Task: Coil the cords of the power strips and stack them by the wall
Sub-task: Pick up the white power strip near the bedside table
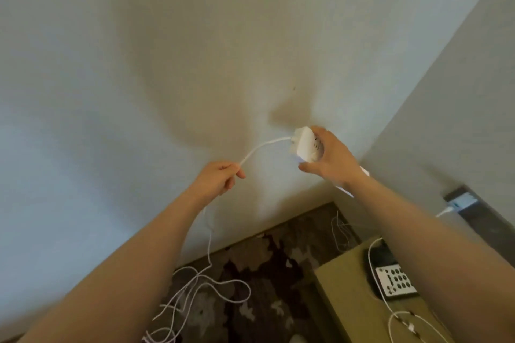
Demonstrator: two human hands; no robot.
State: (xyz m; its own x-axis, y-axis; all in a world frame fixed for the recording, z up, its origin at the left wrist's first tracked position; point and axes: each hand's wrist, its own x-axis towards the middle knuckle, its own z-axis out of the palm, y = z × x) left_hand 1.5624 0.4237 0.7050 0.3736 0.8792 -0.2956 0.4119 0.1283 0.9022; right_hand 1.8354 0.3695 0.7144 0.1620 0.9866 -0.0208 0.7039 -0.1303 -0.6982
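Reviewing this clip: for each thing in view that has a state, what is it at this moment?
power strip: lifted in front of the wall, held by the right hand.
cord: uncoiled, pinched by the left hand, the rest hanging to a loose tangle on the carpet.
telephone: resting on the bedside cabinet.
wall outlet: a white plug in it.
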